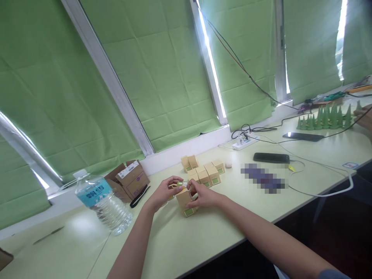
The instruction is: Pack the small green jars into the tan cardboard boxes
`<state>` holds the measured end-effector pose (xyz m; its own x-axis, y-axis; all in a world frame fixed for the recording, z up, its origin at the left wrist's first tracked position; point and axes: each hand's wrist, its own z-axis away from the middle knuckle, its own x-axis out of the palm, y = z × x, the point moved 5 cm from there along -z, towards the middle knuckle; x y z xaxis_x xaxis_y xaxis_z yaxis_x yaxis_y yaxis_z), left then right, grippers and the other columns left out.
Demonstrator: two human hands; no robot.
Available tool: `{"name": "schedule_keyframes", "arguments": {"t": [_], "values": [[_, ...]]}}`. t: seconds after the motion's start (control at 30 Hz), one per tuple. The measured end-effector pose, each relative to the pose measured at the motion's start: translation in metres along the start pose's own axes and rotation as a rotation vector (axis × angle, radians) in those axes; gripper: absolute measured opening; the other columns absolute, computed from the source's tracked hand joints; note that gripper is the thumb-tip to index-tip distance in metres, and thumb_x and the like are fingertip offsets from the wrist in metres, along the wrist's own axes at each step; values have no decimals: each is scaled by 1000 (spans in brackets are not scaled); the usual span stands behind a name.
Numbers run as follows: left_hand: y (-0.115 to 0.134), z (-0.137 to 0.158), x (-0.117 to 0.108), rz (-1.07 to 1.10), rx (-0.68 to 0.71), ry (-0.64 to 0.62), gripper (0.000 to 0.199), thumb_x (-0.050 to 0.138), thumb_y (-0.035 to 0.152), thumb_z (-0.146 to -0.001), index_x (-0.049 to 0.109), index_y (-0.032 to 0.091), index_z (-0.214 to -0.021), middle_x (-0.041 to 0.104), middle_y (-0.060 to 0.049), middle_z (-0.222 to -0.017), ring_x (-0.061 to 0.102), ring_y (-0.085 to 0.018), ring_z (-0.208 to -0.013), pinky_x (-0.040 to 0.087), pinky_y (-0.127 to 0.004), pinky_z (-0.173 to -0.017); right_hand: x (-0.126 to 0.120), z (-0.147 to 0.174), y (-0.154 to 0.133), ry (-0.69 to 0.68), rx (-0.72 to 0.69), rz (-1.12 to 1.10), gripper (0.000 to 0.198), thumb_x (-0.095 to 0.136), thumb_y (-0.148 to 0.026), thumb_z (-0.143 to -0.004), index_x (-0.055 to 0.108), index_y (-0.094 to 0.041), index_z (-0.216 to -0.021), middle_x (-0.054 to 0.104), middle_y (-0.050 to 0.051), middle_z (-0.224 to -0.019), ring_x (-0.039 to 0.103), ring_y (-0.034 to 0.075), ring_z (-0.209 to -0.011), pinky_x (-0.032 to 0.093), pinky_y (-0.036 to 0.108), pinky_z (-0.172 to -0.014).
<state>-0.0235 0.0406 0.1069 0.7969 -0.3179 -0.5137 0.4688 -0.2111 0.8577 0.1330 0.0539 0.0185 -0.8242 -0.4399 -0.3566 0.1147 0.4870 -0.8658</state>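
Note:
In the head view, a small tan carton [183, 200] with a green label stands upright on the table, gripped at its side by my right hand [203, 195]. The fingers of my left hand [166, 192] pinch a small clear container with a green band [182, 184] at the carton's top. Whether it is partly inside the carton cannot be told. Just behind my hands sit several similar tan cartons [205, 176], standing close together. A small pale pink object [228, 165] lies to their right.
To the left stand a large water bottle [104, 205] and an opened brown box [128, 181]. On the right are a power strip [245, 142], a black phone [271, 157], another phone [303, 136], cables and green cones [328, 118]. Another person's hand [364, 119] is at the far right.

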Motion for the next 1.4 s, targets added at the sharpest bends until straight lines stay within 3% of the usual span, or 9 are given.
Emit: {"name": "schedule_keyframes", "arguments": {"t": [0.17,0.27,0.6,0.7,0.9,1.03,1.13,1.23,1.4], "values": [[-15,-3,5,158,11,68,48,77,48,-72,63,22,-110,59,-4,-99,60,-17,-84,48,-27,-71,0,0,0,-7,6,-22,68,88,-45,-60,40,-27,-106,69,-1,-91,66,20,-88,48,27,-69],[-17,0,3,139,3,59,47,75,49,-74,63,22,-111,60,-3,-97,60,-16,-82,47,-26,-70,0,0,-1,-14,13,-18,68,87,-44,-61,40,-27,-106,70,0,-93,66,20,-88,48,27,-69],[25,-10,2,-378,8,-351,39,69,43,-76,71,22,-110,69,-5,-105,61,-18,-84,45,-26,-72,1,2,0,-16,43,-39,69,87,-45,-61,40,-26,-109,70,0,-93,66,21,-90,48,28,-68],[28,-21,10,-585,8,-411,37,69,31,-70,71,23,-107,70,-3,-93,61,-18,-78,44,-25,-66,1,3,1,-10,43,-37,67,86,-44,-62,41,-26,-109,69,0,-93,65,21,-89,48,29,-69],[22,-24,20,-740,38,-294,30,66,21,-65,68,21,-95,71,-4,-98,64,-20,-86,45,-25,-68,1,3,1,-1,49,-19,63,84,-43,-65,41,-27,-108,70,-1,-90,65,20,-83,48,29,-66],[20,-16,21,-711,49,-216,15,62,22,-69,67,19,-82,71,-3,-85,63,-19,-78,43,-26,-64,3,5,-2,-28,54,-44,61,83,-42,-66,40,-27,-106,71,0,-97,67,22,-89,51,31,-70],[18,-8,15,-612,72,-158,14,60,29,-75,68,20,-83,71,-2,-86,62,-18,-78,44,-26,-66,4,6,-5,-34,35,-49,59,82,-42,-68,39,-27,-106,72,1,-97,67,22,-91,52,33,-73],[7,0,1,-465,92,2,23,56,41,-83,67,20,-86,70,-3,-90,62,-18,-82,45,-27,-70,2,5,-5,11,9,-21,53,78,-41,-73,40,-28,-107,70,2,-99,66,22,-93,53,33,-74],[-40,4,5,-181,76,145,35,62,53,-79,65,18,-83,66,-4,-85,61,-19,-79,46,-30,-73,-1,1,0,67,7,106,31,66,-40,-84,48,-26,-104,68,5,-104,66,24,-94,52,35,-75]]}}
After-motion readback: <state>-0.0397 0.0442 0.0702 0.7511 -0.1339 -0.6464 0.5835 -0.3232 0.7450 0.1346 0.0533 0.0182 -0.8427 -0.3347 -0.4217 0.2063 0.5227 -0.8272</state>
